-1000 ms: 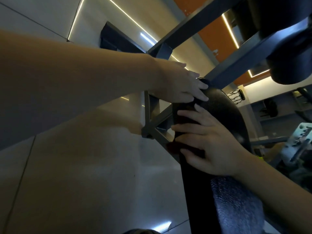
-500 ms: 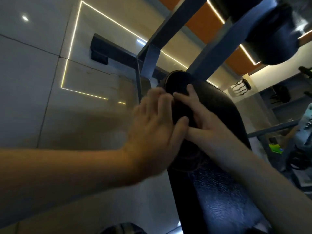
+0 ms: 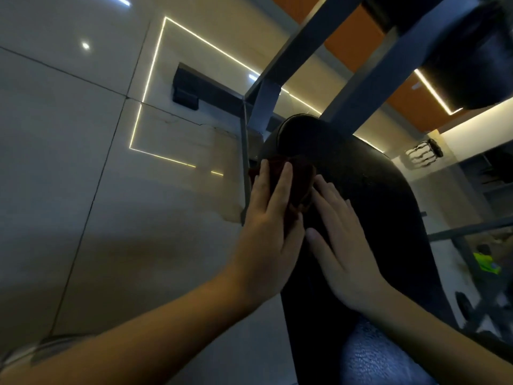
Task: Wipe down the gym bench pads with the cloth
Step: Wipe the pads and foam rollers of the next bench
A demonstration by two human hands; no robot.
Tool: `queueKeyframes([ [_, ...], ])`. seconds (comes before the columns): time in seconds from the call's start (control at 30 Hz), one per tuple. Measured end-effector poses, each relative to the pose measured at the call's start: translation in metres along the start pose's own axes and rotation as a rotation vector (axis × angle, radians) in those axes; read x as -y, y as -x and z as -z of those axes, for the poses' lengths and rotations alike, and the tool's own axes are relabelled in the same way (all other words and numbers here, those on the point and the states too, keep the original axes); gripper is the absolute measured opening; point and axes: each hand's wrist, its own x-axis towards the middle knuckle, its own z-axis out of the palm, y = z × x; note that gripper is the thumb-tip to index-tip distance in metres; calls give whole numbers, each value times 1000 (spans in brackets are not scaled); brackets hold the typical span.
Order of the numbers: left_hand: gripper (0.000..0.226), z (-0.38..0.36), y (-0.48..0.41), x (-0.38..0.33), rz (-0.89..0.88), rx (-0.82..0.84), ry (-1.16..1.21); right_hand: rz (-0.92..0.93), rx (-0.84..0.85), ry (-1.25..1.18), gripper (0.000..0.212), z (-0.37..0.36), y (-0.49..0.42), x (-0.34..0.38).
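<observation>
Hands have parted: left hand point(image 3: 266, 232) presses the limp, seemingly red cloth point(image 3: 301, 179) flat near the top of the pad point(image 3: 374, 195), right hand point(image 3: 344, 245) flat beside it, neither grip curled, and the soft cloth is probably best bunched under the fingers.

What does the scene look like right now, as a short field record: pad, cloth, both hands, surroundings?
bench pad: black, textured, rounded end away from the camera
cloth: dark red, bunched, on the pad's left edge near that end
left hand: fingers straight, pressing the cloth against the pad
right hand: flat on the pad, fingertips beside the cloth
metal frame: blue-grey bars crossing beyond the pad's end
floor: glossy light tiles
</observation>
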Motion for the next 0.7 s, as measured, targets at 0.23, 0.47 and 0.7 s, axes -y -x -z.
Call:
queueKeyframes([
  [0.23,61,8,-64,-8,138,-158,3,-6,39,86,61,-3,0,0],
  [0.47,57,-6,-37,2,118,-156,158,-9,34,106,53,-3,-1,1],
  [0.7,70,-34,61,-19,209,-58,118,-10,61,78,56,-3,-4,0],
])
